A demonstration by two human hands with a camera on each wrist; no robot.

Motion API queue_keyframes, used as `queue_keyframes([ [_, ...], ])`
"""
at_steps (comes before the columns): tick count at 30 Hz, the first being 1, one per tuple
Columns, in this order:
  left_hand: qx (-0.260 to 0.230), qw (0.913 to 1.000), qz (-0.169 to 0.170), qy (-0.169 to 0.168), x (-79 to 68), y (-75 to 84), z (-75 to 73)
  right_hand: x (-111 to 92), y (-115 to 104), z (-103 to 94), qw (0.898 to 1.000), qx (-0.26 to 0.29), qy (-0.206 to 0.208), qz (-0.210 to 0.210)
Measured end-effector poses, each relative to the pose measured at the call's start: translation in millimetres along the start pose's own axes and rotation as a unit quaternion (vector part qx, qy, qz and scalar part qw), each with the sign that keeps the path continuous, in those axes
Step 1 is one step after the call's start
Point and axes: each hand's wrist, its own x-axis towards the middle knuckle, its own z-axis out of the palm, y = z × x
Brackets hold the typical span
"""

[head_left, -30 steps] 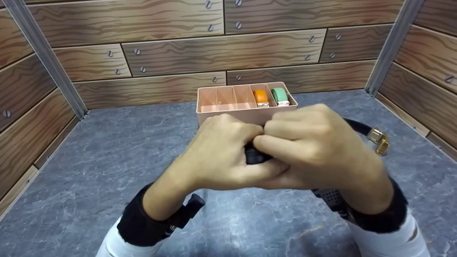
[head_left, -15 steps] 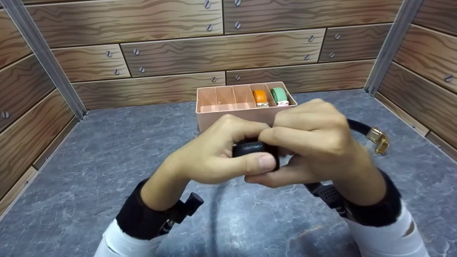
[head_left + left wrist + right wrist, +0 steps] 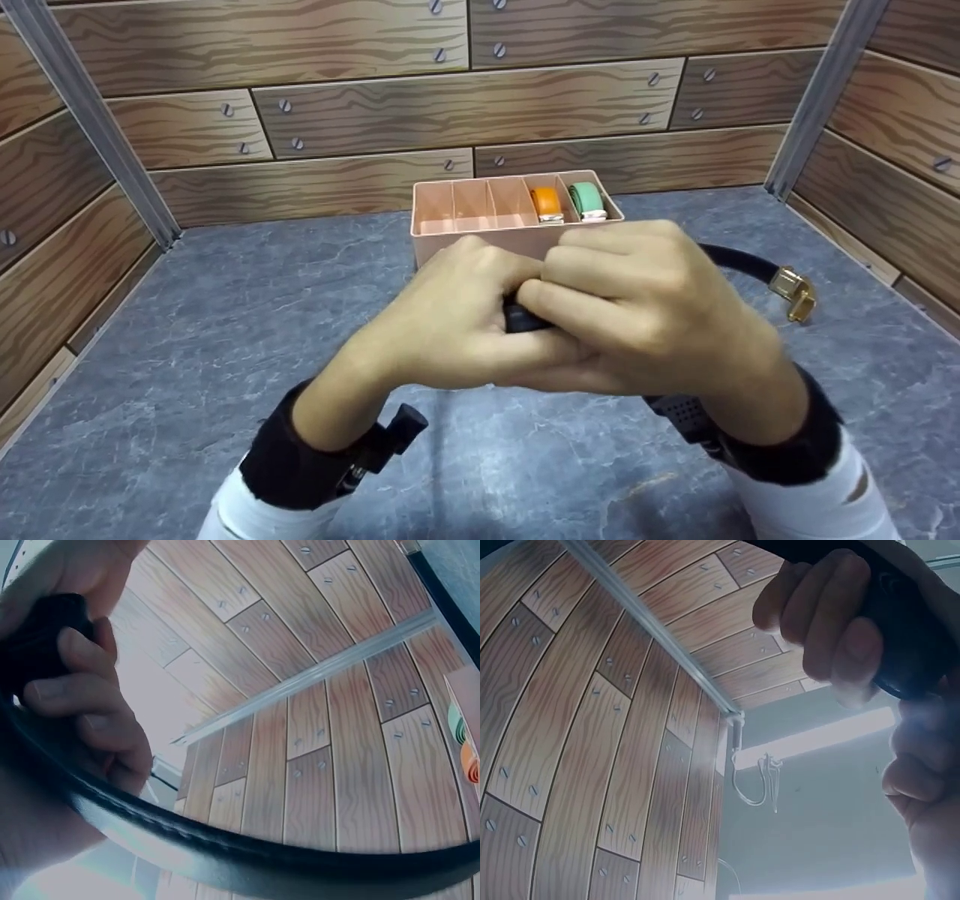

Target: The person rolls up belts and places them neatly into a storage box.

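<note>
A black belt is coiled into a tight roll (image 3: 525,316) between my two hands, mostly covered by them in the head view. My left hand (image 3: 457,322) grips the roll from the left, its thumb running along the near side. From the right, my right hand (image 3: 637,307) curls its fingers over the same roll, and the hands touch. The loose belt strap (image 3: 262,862) sweeps across the left wrist view. On the table at the right lies the belt's gold buckle (image 3: 793,292), its black strap passing behind my right hand. The right wrist view shows the dark roll (image 3: 911,637) among fingers.
A pink divided box (image 3: 439,244) stands beyond my hands near the back wall. Its two right compartments hold a rolled orange belt (image 3: 547,204) and a rolled green belt (image 3: 587,200). Wood-patterned walls (image 3: 375,112) enclose the grey marbled table (image 3: 225,300).
Half a second ago the left thumb and more of the roll showed. Since then my right hand has moved left and closed over the roll, hiding the thumb tip. The buckle has stayed put.
</note>
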Motion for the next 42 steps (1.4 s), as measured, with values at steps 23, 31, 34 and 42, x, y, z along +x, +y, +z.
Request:
queue_keyframes([
  [23,0.106,0.9918,-0.035,0.062,-2.9,-5.1,-1.0,-5,8,-1.6,0.999,-0.039,-0.009,0.007],
  [31,0.036,0.9964,0.027,0.072,0.0,-7.2,2.5,-15,7,8.0,0.998,-0.001,0.068,-0.005],
  [34,-0.084,0.9938,0.058,0.043,3.1,-7.5,2.3,-16,10,9.9,0.995,0.012,0.103,0.0],
  [42,-0.123,0.9892,0.057,0.057,5.9,-3.9,4.0,-8,13,7.1,0.994,0.062,0.091,0.007],
])
